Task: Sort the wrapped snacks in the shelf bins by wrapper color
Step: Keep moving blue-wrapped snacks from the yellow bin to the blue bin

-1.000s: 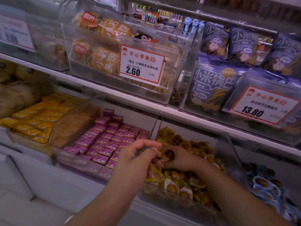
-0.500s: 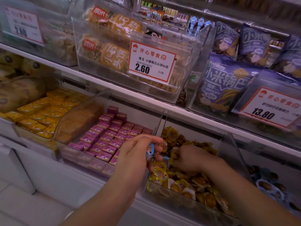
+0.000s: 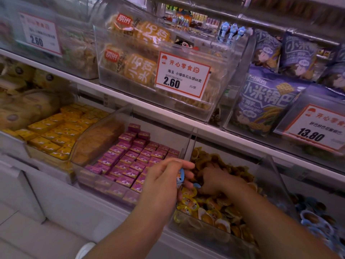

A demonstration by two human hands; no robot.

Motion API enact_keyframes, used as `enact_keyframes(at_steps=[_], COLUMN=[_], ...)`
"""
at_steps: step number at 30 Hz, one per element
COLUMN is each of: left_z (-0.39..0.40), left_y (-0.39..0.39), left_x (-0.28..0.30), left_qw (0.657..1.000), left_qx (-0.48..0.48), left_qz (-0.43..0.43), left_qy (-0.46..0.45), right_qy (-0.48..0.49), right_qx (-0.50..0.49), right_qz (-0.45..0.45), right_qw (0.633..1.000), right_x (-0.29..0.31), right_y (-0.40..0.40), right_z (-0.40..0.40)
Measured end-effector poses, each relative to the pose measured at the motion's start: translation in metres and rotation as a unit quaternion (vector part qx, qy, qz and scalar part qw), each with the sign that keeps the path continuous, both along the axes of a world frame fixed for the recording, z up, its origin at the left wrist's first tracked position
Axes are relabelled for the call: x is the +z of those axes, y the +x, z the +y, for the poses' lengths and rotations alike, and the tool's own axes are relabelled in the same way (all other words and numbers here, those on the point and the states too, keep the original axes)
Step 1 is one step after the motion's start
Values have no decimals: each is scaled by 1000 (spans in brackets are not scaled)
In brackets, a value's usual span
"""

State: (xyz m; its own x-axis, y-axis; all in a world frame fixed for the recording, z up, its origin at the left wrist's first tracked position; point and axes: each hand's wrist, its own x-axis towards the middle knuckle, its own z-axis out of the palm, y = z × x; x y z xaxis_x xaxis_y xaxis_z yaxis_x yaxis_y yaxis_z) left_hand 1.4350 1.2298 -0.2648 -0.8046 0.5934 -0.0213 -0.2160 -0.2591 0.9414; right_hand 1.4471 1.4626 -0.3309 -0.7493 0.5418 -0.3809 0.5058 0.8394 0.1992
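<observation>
Forearms reach in from the near edge toward the lower shelf's clear bins. The left hand (image 3: 164,181) hovers over the near-left corner of the yellow-snack bin (image 3: 209,232), thumb and fingers pressed together on a blue-wrapped snack (image 3: 180,178). That small cup stands on edge, its long axis roughly vertical and its printed lid facing right toward the other hand; the print is too small to read. The right hand (image 3: 214,181) is plunged palm-down among the yellow-wrapped snacks (image 3: 190,204), fingers curled into the pile; what they hold, if anything, I cannot tell. A second blue piece (image 3: 197,185) peeks out just below its knuckles.

Left of this bin, pink boxes (image 3: 130,161) lie in tidy rows, and farther left, yellow boxes (image 3: 56,131). At the right edge, more blue cups (image 3: 315,221) fill the neighbouring bin.

On the upper shelf, a price tag (image 3: 182,75) on a clear bin's front reads "开心零食", "海玉 小珍珠石头饼66克" and "2.60". Another tag (image 3: 40,33) at the far left also reads "2.60". On the right, purple bags (image 3: 265,107) are marked "小米锅巴", with a tag (image 3: 317,126) reading "13.80".
</observation>
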Motion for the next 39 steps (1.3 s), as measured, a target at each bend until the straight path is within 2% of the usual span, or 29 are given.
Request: enact_keyframes(at_steps=[3,6,10,13,17,19,20,21,23,24,25,26,29,33,34,36,37,38,39], left_z=[1,2,1,2,10,17,21,25,35,40,46,52,73,102,107,116,119,123,125], left_y=[0,-1,-1,-1,5,10,13,17,25,29,35,41,60,89,94,102,105,107,109], left_x=[-2,-3,-4,-5,-7,-9,-11,-13,-18,-22,-25,-27,-33,-37,-37,-34,-32,-29,-28], left_qw=[1000,1000,1000,1000,999,999,999,999,997,993,986,977,951,920,905,880,878,879,876], left_qx=[-7,-15,-20,-21,-33,-43,-44,-39,-22,-13,-2,16,45,-53,-60,-60,-60,-59,-53], left_qz=[1,0,9,7,7,12,19,29,71,112,160,204,301,383,414,463,466,465,473], left_qy=[0,0,-1,10,20,11,3,-4,-23,-36,-48,-57,-51,-68,-79,-93,-91,-84,-73], right_qy=[12,4,-26,-88,-161,-211,-260,-335,-507,-566,-599,-620,-664,-694,-673,-612,-583,-567,-564], right_qx=[63,119,139,90,-27,-90,-131,-174,-252,-284,-312,-332,-359,-353,-353,-314,-291,-275,-268], right_qz=[66,72,91,181,355,430,471,515,567,567,559,548,518,530,550,588,598,603,603], right_qw=[996,990,986,975,921,873,833,770,599,527,481,454,403,336,347,427,467,489,496], right_x=[1,3,11,19,35,42,46,50,59,64,67,69,67,64,66,70,73,76,78], right_y=[5,9,10,17,44,62,73,84,105,114,122,129,145,158,160,167,171,175,182], right_z=[-7,-15,-16,-10,-4,-6,-9,-12,-22,-29,-35,-41,-57,-60,-60,-56,-53,-50,-46])
